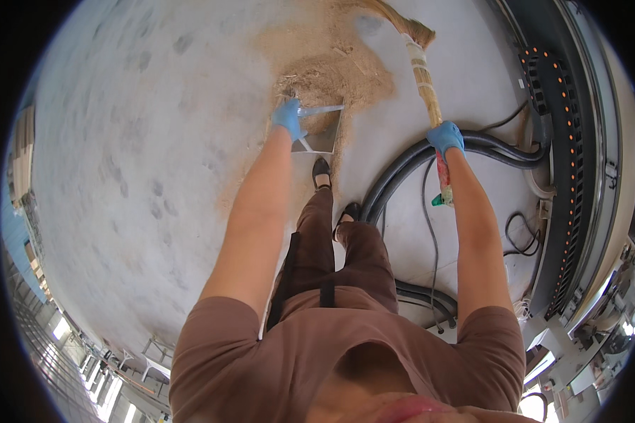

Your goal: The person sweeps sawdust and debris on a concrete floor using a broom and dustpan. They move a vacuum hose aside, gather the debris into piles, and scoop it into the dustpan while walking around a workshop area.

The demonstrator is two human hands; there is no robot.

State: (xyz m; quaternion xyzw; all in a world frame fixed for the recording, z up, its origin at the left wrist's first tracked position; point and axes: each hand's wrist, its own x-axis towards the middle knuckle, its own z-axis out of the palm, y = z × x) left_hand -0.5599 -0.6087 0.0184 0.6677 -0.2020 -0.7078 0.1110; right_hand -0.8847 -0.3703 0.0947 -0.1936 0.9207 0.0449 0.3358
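Observation:
My left hand point(288, 118), in a blue glove, is closed on the dustpan point(337, 132), a pale metal pan low over the floor. Brown sawdust point(321, 74) lies heaped at the pan's far side and partly inside it. Gloved in blue as well, my right hand point(446, 137) grips a broom point(426, 84) by its taped handle. The broom's straw bristles point(418, 31) rest at the far end, by the edge of the spread dust. Below my right hand shows the handle's red and green end point(443, 194).
Thick black hoses point(395, 173) curve across the floor beside my right hand, with a thin cable point(430, 233) nearby. Along the right runs a long dark machine side point(564, 162) with orange dots. My black shoes point(322, 169) stand just behind the dustpan on the grey floor point(120, 148).

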